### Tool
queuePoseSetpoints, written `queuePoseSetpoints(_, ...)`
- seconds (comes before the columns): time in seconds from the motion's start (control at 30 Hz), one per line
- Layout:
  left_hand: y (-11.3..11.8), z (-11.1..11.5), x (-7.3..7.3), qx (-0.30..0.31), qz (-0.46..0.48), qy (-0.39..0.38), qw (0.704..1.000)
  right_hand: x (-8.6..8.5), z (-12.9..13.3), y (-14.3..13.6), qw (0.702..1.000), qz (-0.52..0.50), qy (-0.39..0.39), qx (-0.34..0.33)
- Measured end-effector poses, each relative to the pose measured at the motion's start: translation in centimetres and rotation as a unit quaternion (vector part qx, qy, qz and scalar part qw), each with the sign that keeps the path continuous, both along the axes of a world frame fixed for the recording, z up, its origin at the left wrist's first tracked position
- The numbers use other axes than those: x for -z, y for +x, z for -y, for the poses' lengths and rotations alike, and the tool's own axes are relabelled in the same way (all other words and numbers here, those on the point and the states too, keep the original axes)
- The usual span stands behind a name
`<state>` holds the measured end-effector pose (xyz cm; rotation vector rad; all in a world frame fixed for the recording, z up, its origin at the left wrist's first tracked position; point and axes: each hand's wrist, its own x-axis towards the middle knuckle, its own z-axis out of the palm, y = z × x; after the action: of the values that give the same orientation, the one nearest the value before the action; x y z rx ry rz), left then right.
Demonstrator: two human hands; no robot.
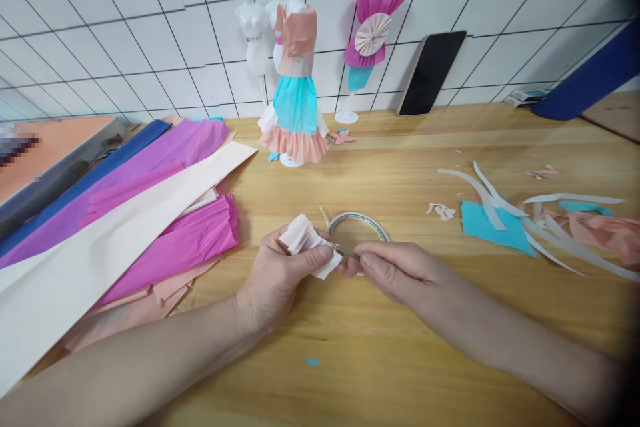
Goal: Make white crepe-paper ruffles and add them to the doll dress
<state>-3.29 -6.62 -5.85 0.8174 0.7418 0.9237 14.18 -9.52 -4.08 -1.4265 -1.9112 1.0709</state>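
My left hand (285, 267) is closed on a small folded piece of white crepe paper (303, 235), the thumb pressing on it from above. My right hand (400, 269) pinches a slim metal tool (346, 253) whose tip meets the paper beside my left thumb. Its grip end is hidden in the fingers, so its exact kind does not show. Just behind both hands, a narrow roll of tape (356, 216) lies flat on the wooden table (360, 353), partly covered by them.
At the back stand a mini mannequin in a peach and turquoise paper dress (297, 103), a magenta-dressed one (367, 40) and a leaning phone (433, 73). Crepe paper sheets (125, 213) cover the left. Turquoise scrap (493, 227) and white strips (487, 193) lie right.
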Motion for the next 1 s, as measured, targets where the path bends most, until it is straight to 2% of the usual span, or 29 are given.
queuePoseSetpoints(0.13, 0.0, 0.1, -0.1, -0.014, -0.007, -0.001, 1.000, -0.3, 0.3, -0.4, 0.996, 0.076, 0.053, 0.014)
queuePoseSetpoints(0.23, -0.1, 0.1, 0.0, -0.011, -0.005, 0.004, 1.000, -0.4, 0.3, -0.5, 0.994, 0.086, 0.071, 0.014)
queuePoseSetpoints(0.53, -0.1, -0.1, 0.2, -0.026, 0.010, -0.030, 0.999, 1.1, -0.3, 0.1, 0.995, -0.069, -0.009, 0.072)
queuePoseSetpoints(0.6, -0.1, -0.2, 0.1, -0.019, 0.023, -0.030, 0.999, 1.0, -0.6, 0.2, 0.996, -0.052, 0.020, 0.066)
queuePoseSetpoints(0.7, -0.2, -0.3, 0.0, -0.012, 0.043, -0.027, 0.999, 0.4, -0.9, 0.3, 0.992, 0.023, 0.104, 0.061)
queuePoseSetpoints(0.83, -0.4, -0.2, -0.1, 0.003, 0.070, -0.034, 0.997, 0.1, -1.2, 0.6, 0.974, 0.111, 0.172, 0.102)
queuePoseSetpoints(0.9, -0.5, -0.1, 0.0, 0.010, 0.079, -0.032, 0.996, 0.2, -1.3, 0.6, 0.977, 0.095, 0.152, 0.111)
queuePoseSetpoints(1.0, -0.6, -0.2, 0.0, 0.013, 0.075, -0.028, 0.997, 0.5, -1.7, 0.5, 0.991, -0.032, 0.061, 0.111)
